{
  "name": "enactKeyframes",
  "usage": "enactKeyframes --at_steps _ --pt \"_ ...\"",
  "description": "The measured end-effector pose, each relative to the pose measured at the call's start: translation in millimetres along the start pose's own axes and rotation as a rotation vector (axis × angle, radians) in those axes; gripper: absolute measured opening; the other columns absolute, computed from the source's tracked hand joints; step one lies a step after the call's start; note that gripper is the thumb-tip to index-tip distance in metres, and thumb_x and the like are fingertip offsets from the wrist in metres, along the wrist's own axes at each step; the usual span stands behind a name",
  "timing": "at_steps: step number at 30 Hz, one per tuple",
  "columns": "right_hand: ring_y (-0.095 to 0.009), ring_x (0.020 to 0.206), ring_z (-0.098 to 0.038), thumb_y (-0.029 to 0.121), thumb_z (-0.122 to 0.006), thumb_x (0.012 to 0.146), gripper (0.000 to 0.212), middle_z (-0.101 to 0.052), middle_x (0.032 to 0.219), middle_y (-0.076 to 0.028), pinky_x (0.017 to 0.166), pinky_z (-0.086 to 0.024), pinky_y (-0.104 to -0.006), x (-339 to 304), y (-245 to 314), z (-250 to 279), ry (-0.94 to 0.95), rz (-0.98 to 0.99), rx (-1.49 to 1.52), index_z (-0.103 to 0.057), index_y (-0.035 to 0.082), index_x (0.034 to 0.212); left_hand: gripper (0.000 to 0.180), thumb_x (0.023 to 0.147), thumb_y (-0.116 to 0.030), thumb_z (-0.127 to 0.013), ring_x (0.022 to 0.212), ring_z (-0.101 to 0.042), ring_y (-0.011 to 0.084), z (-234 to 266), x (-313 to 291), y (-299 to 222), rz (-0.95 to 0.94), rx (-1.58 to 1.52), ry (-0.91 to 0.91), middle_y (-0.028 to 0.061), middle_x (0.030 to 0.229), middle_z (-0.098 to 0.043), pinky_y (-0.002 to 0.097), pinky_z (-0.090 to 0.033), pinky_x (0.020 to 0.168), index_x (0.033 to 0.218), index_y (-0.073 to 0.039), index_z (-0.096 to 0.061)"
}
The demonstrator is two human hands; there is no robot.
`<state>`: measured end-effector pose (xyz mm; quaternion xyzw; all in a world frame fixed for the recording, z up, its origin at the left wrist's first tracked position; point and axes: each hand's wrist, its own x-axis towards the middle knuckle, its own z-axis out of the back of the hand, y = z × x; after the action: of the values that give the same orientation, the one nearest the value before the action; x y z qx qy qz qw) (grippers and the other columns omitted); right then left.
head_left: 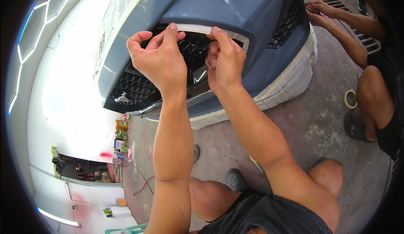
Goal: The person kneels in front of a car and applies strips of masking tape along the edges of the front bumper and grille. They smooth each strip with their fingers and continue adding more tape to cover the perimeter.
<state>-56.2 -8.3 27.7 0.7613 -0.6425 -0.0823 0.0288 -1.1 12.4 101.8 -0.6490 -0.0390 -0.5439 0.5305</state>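
Between left fingers (171,30) and right fingers (218,34), a white tape strip (192,28) is pinched at both ends along the upper edge of the grille (192,51). Beyond the right fingers, corner tape (241,37) is already laid; beyond the left fingers, the edge appears untaped.

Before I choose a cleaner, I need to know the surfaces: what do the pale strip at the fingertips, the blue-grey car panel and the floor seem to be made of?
Pale strip: probably paper masking tape, matte; it looks thin, narrow and flexible.
Blue-grey car panel: painted or primed, over plastic or metal; smooth, with soft highlights.
Floor: seemingly concrete, dull grey with blotchy stains.
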Motion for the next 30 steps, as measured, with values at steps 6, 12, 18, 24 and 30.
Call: enactKeyframes --at_steps 6,12,18,24,30 --pt "-0.005 0.047 -0.036 0.020 -0.069 0.092 0.014 -0.048 0.064 0.005 0.049 -0.029 -0.0245 5.7 1.3 0.6 0.035 -0.018 0.011 -0.064 0.007 0.087 0.041 0.090 -0.002 -0.075 0.075 -0.073 0.0168 1.0 1.1 0.8 -0.012 0.007 0.013 0.0214 0.082 -0.075 0.0204 -0.051 0.065 0.107 -0.001 -0.038" --pt "-0.005 0.046 -0.035 0.017 -0.070 0.091 0.012 -0.048 0.063 0.006 0.048 -0.028 -0.0247 6.7 0.8 -0.1 0.014 -0.013 0.024 -0.062 0.008 0.085 0.041 0.090 -0.002 -0.075 0.075 -0.073 0.0171 0.9 0.8 0.9 -0.008 0.010 0.017 0.0222 0.082 -0.075 0.0201 -0.051 0.065 0.107 -0.001 -0.038" --pt "-0.005 0.045 -0.034 0.016 -0.070 0.091 0.012 -0.047 0.063 0.006 0.047 -0.028 -0.0249 7.5 0.7 -0.1 -0.006 -0.017 0.033 -0.063 0.008 0.085 0.041 0.090 -0.001 -0.075 0.075 -0.073 0.0177 0.3 -0.9 -0.2 -0.005 0.018 0.023 0.0224 0.083 -0.074 0.0207 -0.051 0.065 0.107 -0.001 -0.037" --pt "-0.005 0.046 -0.033 0.016 -0.070 0.090 0.012 -0.046 0.063 0.006 0.047 -0.027 -0.0247 8.5 0.6 0.6 -0.006 -0.013 0.034 -0.063 0.007 0.086 0.041 0.090 -0.001 -0.074 0.075 -0.073 0.0184 -1.1 -2.0 -2.3 0.010 0.008 0.019 0.0222 0.083 -0.074 0.0217 -0.052 0.065 0.108 -0.001 -0.037" --pt "-0.004 0.046 -0.033 0.016 -0.070 0.091 0.013 -0.046 0.063 0.006 0.047 -0.027 -0.0251 6.1 2.6 -1.5 -0.025 -0.021 0.025 -0.063 0.007 0.086 0.041 0.090 0.000 -0.074 0.075 -0.073 0.0185 -0.3 -1.4 -2.1 0.010 0.004 0.021 0.0222 0.083 -0.074 0.0219 -0.052 0.065 0.108 0.000 -0.037"
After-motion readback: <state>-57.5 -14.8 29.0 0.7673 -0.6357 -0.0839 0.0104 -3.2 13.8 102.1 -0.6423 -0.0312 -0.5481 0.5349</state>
